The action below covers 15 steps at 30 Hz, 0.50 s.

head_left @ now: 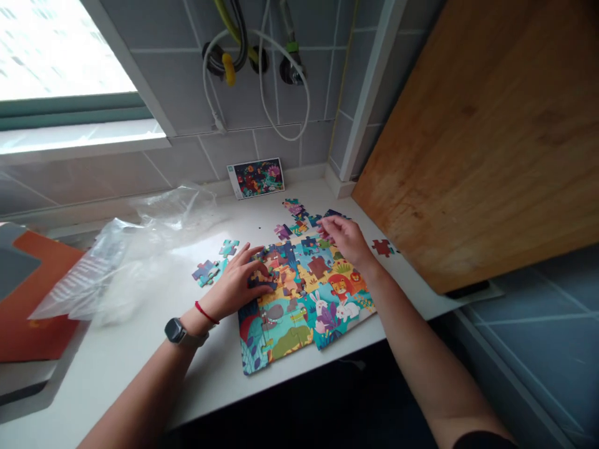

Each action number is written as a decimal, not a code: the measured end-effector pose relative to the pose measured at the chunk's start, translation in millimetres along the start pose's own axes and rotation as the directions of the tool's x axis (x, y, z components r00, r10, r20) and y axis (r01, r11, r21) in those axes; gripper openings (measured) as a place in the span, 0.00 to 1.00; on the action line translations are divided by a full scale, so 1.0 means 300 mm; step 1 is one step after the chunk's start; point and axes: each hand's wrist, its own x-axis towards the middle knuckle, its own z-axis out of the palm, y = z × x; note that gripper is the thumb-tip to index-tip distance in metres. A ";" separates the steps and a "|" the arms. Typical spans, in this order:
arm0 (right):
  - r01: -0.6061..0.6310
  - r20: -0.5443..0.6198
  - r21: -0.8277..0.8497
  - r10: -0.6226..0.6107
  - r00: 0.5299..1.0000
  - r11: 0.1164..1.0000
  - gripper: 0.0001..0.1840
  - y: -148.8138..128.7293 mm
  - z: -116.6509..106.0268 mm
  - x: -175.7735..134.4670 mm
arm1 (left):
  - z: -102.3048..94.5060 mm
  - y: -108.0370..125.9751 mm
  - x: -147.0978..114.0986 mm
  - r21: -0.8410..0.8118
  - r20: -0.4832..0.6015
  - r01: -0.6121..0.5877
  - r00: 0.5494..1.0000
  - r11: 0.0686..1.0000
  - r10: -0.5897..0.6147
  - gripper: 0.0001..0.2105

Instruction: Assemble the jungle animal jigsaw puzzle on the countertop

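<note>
A jigsaw puzzle (285, 333) with animal pictures, partly joined, lies at the front of the white counter. My left hand (241, 280) rests on its left side, fingers spread and thumb apart. Beyond the puzzle's top edge, my right hand (346, 237) has its fingertips pinched near a heap of loose puzzle pieces (297, 212); whatever is between them, if anything, is too small to make out. A brown piece (319, 267) lies on the puzzle's upper middle. Teal and blue pieces (204, 272) sit left of my left hand, and a reddish-brown piece (382, 247) is right of my right hand.
A picture card (256, 178) leans against the tiled wall at the back. Clear plastic wrapping (135, 268) and an orange and grey package (37, 299) are on the left. A large wooden board (468, 143) bounds the right side. White cable (306, 93) hangs above.
</note>
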 end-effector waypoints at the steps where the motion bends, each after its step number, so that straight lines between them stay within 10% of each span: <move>1: 0.049 0.123 -0.116 -0.035 0.992 0.992 0.22 -0.009 -0.014 -0.009 | -0.001 -0.002 0.001 -0.006 -0.013 -0.004 1.000 1.000 0.004 0.19; 5: 0.239 0.501 -0.460 0.028 0.865 0.855 0.26 -0.032 -0.068 -0.037 | -0.007 -0.007 0.000 -0.013 -0.042 -0.015 0.999 1.000 0.015 0.25; 15: 0.202 0.480 -0.640 0.181 0.858 0.741 0.19 -0.017 -0.082 -0.043 | 0.012 -0.016 -0.007 -0.039 -0.044 -0.067 0.997 0.997 0.065 0.24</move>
